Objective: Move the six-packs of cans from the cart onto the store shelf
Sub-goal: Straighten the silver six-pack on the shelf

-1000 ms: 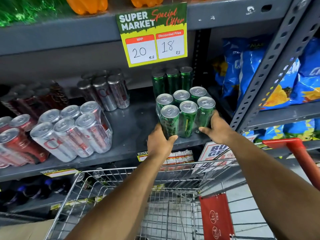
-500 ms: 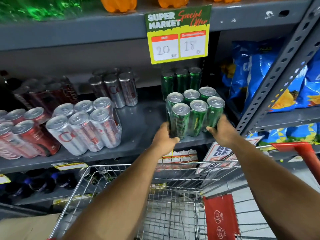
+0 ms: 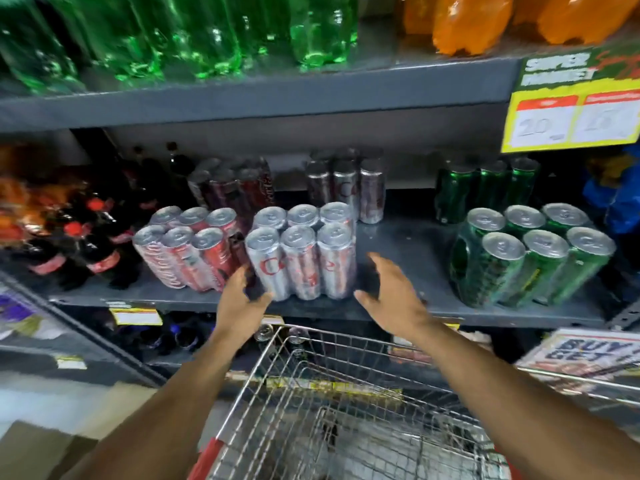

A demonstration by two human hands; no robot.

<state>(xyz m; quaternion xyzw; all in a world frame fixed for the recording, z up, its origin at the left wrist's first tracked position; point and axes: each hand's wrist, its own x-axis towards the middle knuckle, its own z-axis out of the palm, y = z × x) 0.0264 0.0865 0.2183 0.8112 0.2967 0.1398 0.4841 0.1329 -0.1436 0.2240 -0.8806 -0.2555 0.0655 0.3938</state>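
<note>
A green six-pack (image 3: 530, 258) stands on the grey shelf (image 3: 408, 306) at the right, with nothing touching it. In the middle stands a silver six-pack (image 3: 304, 251), and a red six-pack (image 3: 187, 254) leans beside it on the left. My left hand (image 3: 239, 299) hovers open at the silver pack's lower left corner, close to it or just touching. My right hand (image 3: 391, 296) is open in front of the bare shelf between the silver and green packs. The wire cart (image 3: 346, 393) sits below my arms; no six-pack shows in the blurred part of its basket that I see.
More packs of cans (image 3: 346, 185) stand at the shelf's back. Dark cola bottles (image 3: 86, 244) fill the left end. Green bottles (image 3: 207, 36) and orange bottles (image 3: 485, 22) line the shelf above. A yellow price sign (image 3: 571, 109) hangs at the upper right.
Both hands let go of the green six-pack, which stays on the shelf. My view and hands swung left, so my hands now sit by the silver pack.
</note>
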